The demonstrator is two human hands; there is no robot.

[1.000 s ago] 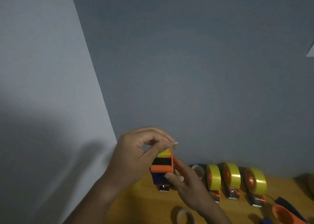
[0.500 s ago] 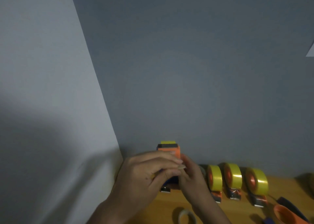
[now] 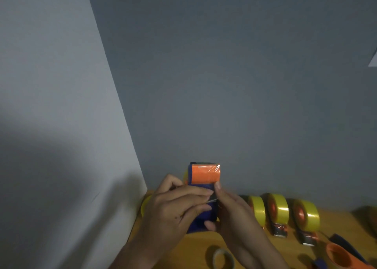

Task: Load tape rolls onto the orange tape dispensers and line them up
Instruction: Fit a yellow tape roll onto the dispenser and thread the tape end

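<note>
Three loaded dispensers (image 3: 279, 213) just right

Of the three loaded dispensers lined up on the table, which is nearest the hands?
The leftmost loaded dispenser, right beside the right hand; the other two stand farther right.

The single head view looks forward from the person's head, tilted only slightly down, so two grey walls (image 3: 234, 81) meeting in a corner fill most of the frame. The wooden table (image 3: 195, 246) shows only as a strip along the bottom edge, seen from close above, its far edge against the wall.
</note>
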